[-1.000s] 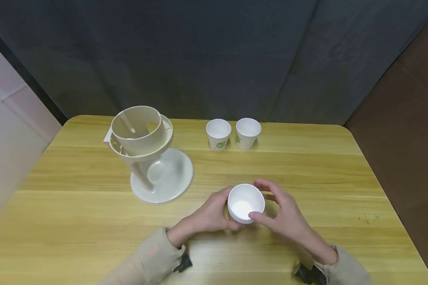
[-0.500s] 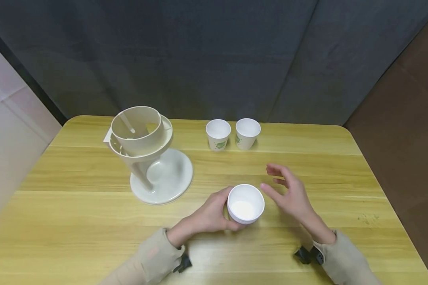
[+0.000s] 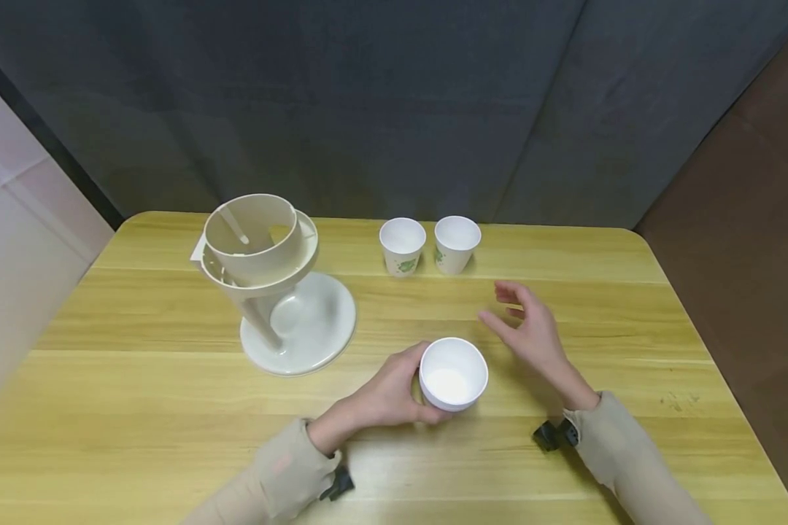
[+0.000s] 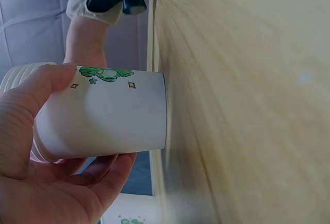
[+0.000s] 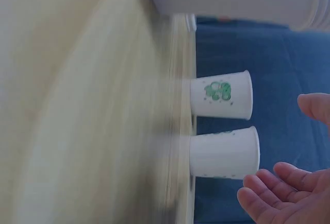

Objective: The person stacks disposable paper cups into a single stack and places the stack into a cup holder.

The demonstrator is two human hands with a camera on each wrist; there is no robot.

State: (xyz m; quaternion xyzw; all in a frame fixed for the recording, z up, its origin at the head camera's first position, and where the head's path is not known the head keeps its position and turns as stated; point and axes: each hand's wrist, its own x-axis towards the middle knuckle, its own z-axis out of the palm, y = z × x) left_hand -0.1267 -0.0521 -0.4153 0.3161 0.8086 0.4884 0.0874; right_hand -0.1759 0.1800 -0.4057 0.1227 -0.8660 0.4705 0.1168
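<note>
A stack of white paper cups [image 3: 453,373] stands upright near the front middle of the table, and my left hand [image 3: 392,390] grips it from the left side. Several nested rims and a green printed pattern show on the stack [image 4: 113,116] in the left wrist view. My right hand [image 3: 533,328] is held over the table to the right of the stack, fingers loosely bent and apart, holding nothing. Toward the back edge stand two single paper cups, a left cup [image 3: 402,251] and a right cup [image 3: 456,248], side by side with their mouths up.
On the left of the wooden table [image 3: 138,408] stands a cream plastic holder [image 3: 263,248], an open ring-shaped top on a leaning post with a round white base [image 3: 322,328]. A dark curtain [image 3: 368,109] hangs behind the table's back edge.
My right hand has let go of the stack's rim and moved right and toward the back, away from it. The left hand and the stack have stayed in place.
</note>
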